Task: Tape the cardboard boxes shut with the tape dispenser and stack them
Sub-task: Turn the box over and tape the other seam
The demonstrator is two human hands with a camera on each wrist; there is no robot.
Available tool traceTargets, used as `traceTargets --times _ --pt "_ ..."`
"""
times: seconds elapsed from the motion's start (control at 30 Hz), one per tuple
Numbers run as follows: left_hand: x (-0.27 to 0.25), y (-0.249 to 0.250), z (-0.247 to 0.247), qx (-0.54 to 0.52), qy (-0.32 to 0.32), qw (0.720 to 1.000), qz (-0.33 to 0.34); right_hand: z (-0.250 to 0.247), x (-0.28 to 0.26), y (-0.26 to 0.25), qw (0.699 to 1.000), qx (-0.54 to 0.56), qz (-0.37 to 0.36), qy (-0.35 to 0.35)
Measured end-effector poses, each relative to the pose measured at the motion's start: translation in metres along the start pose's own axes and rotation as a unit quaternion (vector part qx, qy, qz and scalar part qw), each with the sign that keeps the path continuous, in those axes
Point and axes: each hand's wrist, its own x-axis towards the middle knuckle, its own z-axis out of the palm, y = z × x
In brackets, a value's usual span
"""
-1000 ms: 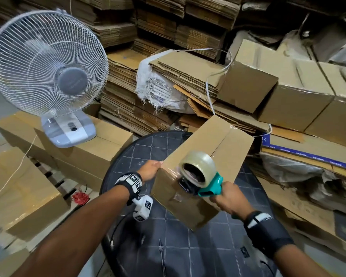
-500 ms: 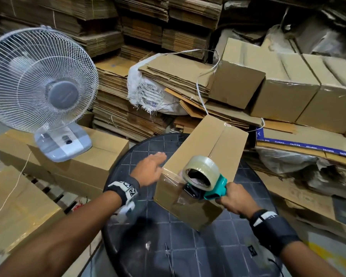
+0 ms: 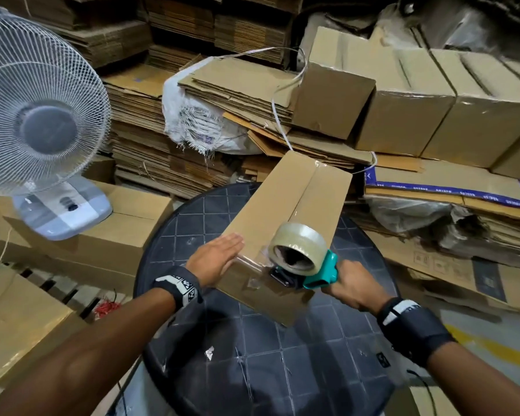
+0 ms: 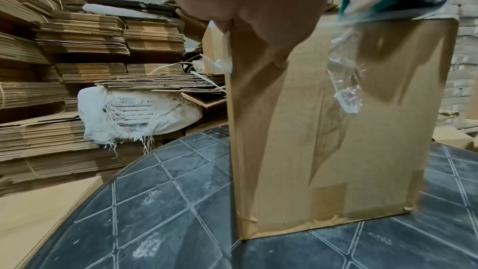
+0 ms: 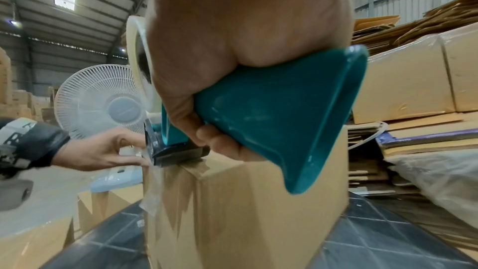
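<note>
- Right now, your round dark tiled table (image 3: pixel 252 370) carries the tall brown cardboard box (image 3: pixel 285 211), standing upright.
- Box top seam has clear tape along it, running over the near edge.
- Your teal tape dispenser with clear roll (image 3: pixel 303 259) sits on the box's near top edge.
- Your right hand (image 3: pixel 353 288): fingers wrapped round the dispenser handle.
- Your left hand (image 3: pixel 215 259): fingers straight, flat against the box's near left corner.

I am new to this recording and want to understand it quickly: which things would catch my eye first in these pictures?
First, the cardboard box on the round dark table, with the right hand gripping a teal tape dispenser at its near top edge. The left hand lies flat on the box's left side. A big white fan stands at far left, with stacks of flat cardboard behind.
</note>
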Motion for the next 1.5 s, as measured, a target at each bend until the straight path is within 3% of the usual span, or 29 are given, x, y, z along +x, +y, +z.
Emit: traceTargets --times 0.13,0.33,0.47,0.6,0.87,1.3,1.5 --pt "0.001 0.006 -0.003 0.021 -0.026 0.999 -0.021 0.002 -0.028 0.04 0.998 0.001 0.058 0.01" --pt "0.007 0.031 -0.002 -0.011 -0.119 0.992 -0.035 0.011 -0.028 0.043 0.996 -0.048 0.07 0.035" --pt "0.025 0.079 0.005 -0.048 -0.091 0.994 0.046 0.012 -0.031 0.045 0.996 -0.042 0.074 0.039" --pt "0.037 0.107 0.011 -0.047 -0.1 0.994 0.013 0.011 -0.033 0.042 0.996 -0.024 0.08 0.036" --pt "0.036 0.101 0.019 -0.07 -0.084 0.994 0.002 0.012 -0.047 0.057 0.998 0.006 0.05 0.041" --pt "0.04 0.097 0.022 -0.046 -0.097 0.994 0.003 0.026 -0.095 0.125 0.992 0.019 0.122 0.037" --pt "0.039 0.099 0.022 -0.057 -0.098 0.994 -0.001 0.029 -0.093 0.115 0.991 -0.033 0.13 0.022"
